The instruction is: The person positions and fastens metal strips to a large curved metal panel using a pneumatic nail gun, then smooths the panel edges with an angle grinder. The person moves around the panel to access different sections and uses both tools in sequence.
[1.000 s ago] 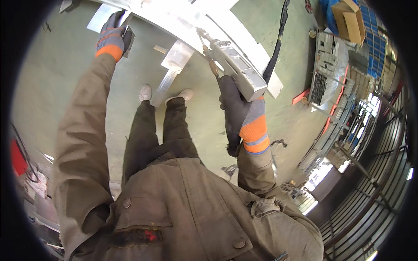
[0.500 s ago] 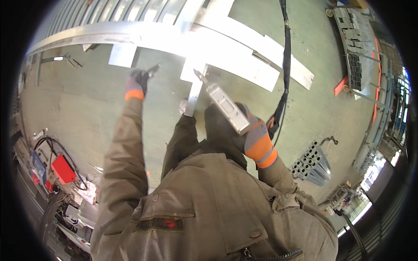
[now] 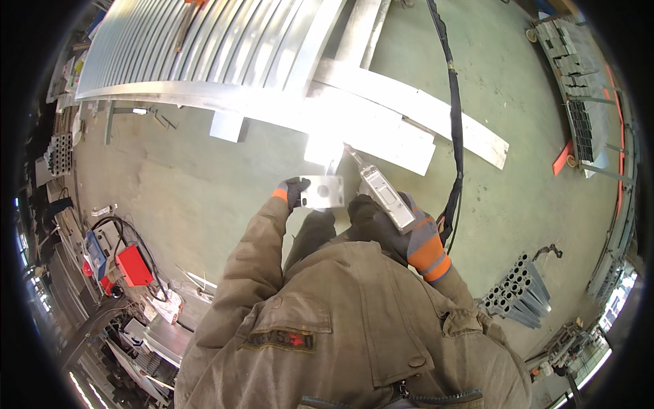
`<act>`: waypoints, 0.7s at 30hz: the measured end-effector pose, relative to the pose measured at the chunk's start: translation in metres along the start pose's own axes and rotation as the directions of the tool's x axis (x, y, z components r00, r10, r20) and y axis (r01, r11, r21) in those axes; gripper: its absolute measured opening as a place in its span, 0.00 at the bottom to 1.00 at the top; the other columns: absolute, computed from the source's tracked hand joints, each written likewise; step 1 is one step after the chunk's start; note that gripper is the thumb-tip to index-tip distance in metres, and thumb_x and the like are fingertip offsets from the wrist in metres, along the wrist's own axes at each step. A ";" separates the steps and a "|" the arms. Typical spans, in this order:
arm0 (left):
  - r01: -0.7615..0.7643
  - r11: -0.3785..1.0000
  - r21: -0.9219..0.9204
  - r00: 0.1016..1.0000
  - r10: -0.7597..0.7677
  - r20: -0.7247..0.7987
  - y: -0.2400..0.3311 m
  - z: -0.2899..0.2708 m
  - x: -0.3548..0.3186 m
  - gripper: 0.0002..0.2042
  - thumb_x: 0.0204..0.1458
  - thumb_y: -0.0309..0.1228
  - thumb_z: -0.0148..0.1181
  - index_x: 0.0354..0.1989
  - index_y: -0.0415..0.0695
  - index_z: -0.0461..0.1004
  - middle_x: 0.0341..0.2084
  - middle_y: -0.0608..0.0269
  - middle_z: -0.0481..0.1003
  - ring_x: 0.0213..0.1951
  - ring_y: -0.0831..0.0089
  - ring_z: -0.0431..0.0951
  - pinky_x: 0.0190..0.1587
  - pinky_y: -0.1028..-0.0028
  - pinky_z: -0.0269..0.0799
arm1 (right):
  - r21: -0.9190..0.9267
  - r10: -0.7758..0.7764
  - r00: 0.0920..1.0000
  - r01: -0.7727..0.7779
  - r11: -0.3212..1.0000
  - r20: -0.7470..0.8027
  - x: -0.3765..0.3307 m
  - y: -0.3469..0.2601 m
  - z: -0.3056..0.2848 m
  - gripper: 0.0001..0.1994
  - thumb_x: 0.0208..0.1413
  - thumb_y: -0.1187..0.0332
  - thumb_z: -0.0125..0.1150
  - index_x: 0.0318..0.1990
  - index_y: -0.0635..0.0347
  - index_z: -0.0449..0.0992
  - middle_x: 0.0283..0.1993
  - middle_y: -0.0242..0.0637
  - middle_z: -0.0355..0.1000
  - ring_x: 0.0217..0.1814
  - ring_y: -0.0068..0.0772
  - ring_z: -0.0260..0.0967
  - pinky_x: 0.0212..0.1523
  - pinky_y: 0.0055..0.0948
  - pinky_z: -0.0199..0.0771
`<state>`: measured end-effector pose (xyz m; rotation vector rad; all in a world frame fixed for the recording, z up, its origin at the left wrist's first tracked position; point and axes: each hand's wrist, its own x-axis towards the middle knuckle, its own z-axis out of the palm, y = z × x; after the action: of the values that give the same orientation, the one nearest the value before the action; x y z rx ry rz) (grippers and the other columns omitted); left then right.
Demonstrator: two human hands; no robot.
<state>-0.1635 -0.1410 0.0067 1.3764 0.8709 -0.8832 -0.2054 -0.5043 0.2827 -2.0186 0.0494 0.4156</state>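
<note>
Head view showed us both of our gloved hands out in front of the jacket (image 3: 340,293), each with something in it. Our left hand (image 3: 294,192) had its fingers closed on the left edge of a small metal plate (image 3: 324,192) with a round mark or hole in its middle, and the plate was held in the air above our legs (image 3: 312,228), on our side of a slatted metal panel (image 3: 204,51). Our right hand (image 3: 424,240) was wrapped around a boxy silver tool (image 3: 387,198), though most of its fingers were hidden behind the casing. The tool's narrow tip (image 3: 349,150) pointed away from us into a bright glare; whether it touched any metal there, we could not tell. We judged that the plate could twist or drop, since we gripped it by one edge only, and that its free side could knock the tool, which was near it. The glare could also make us misjudge where the tip was. A black hose (image 3: 452,102) ran down close to our right wrist, passing in front of some long metal strips (image 3: 470,133), and it could snag on their edges if pulled. Well apart from our hands were a bundle of metal tubes (image 3: 521,293) to our right and a red box (image 3: 134,266) to our left.
</note>
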 end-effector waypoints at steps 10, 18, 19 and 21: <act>-0.067 0.976 0.209 0.937 0.134 -0.323 0.024 0.017 0.025 0.23 0.63 0.39 0.68 0.61 0.37 0.77 0.47 0.55 0.84 0.42 0.64 0.85 0.42 0.64 0.83 | 0.029 0.057 0.997 -0.056 0.998 -0.052 0.002 0.010 -0.026 0.24 0.61 0.63 0.75 0.60 0.64 0.75 0.47 0.42 0.83 0.46 0.30 0.81 0.46 0.32 0.80; -0.192 0.858 0.477 0.914 0.333 -0.231 0.016 0.000 0.118 0.32 0.62 0.44 0.65 0.68 0.33 0.71 0.55 0.47 0.82 0.47 0.60 0.85 0.45 0.61 0.81 | 0.015 -0.008 0.997 0.010 1.000 -0.081 0.000 0.025 -0.024 0.21 0.61 0.62 0.74 0.56 0.64 0.78 0.44 0.44 0.84 0.42 0.40 0.84 0.43 0.35 0.82; -0.232 0.814 0.532 0.895 0.393 -0.211 0.018 -0.002 0.127 0.31 0.62 0.44 0.65 0.68 0.33 0.72 0.55 0.47 0.82 0.47 0.60 0.85 0.46 0.61 0.81 | 0.068 -0.013 0.996 0.020 0.998 -0.092 0.001 0.025 -0.021 0.21 0.62 0.62 0.73 0.56 0.64 0.78 0.44 0.45 0.84 0.42 0.41 0.84 0.43 0.35 0.82; -0.268 0.718 0.643 0.864 0.474 -0.168 0.027 -0.005 0.142 0.31 0.62 0.44 0.65 0.68 0.34 0.71 0.54 0.47 0.82 0.47 0.60 0.85 0.46 0.61 0.81 | -0.038 -0.052 0.992 0.048 0.998 -0.114 0.005 0.022 -0.015 0.21 0.62 0.62 0.73 0.57 0.64 0.78 0.45 0.46 0.84 0.43 0.43 0.85 0.42 0.36 0.82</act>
<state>-0.0783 -0.1376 -0.1104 2.2253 0.5099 -0.6335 -0.2012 -0.5268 0.2688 -2.0725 0.0629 0.2698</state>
